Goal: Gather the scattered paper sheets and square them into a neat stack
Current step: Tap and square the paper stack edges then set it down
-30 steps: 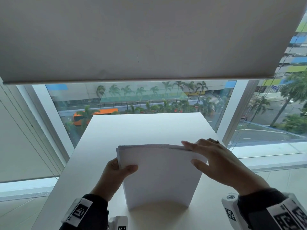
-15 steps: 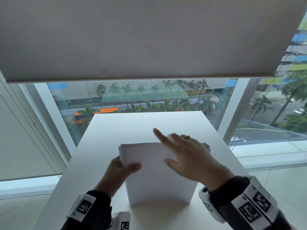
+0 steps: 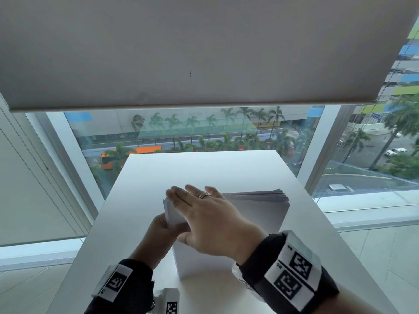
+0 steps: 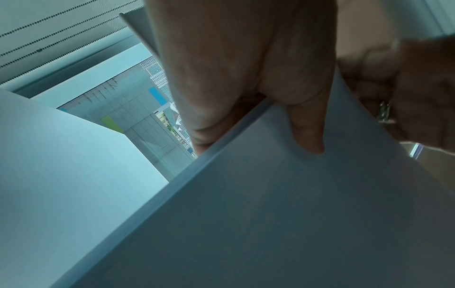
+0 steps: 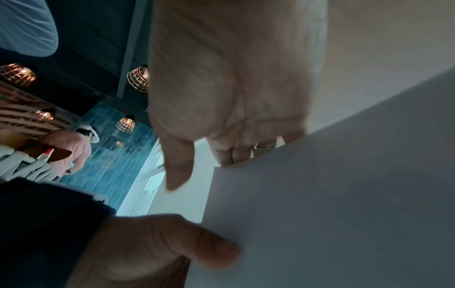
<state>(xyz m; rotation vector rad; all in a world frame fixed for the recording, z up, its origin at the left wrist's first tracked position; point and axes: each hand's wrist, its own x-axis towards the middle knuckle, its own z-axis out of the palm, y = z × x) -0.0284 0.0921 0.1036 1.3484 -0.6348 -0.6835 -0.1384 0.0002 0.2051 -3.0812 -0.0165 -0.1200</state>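
A stack of white paper sheets [image 3: 256,214] stands on its lower edge on the white table [image 3: 204,168], leaning slightly. My left hand [image 3: 158,231] grips its left edge, with the thumb [image 4: 305,126] on the near face of the paper sheets [image 4: 270,214] and the fingers behind. My right hand [image 3: 204,214] lies flat with straight fingers over the top left corner. In the right wrist view the right hand's palm [image 5: 221,78] hovers at the top edge of the paper sheets [image 5: 320,214]. The sheets' top right edges fan a little unevenly.
The table is narrow, with its far edge against a large window [image 3: 204,132] and a lowered roller blind [image 3: 181,53] above. Floor drops away past both side edges. A white sensor block [image 3: 170,302] sits by the near edge.
My right hand has swept left along the stack's top edge, from the right corner to the left corner. The left hand has kept its grip on the left edge.
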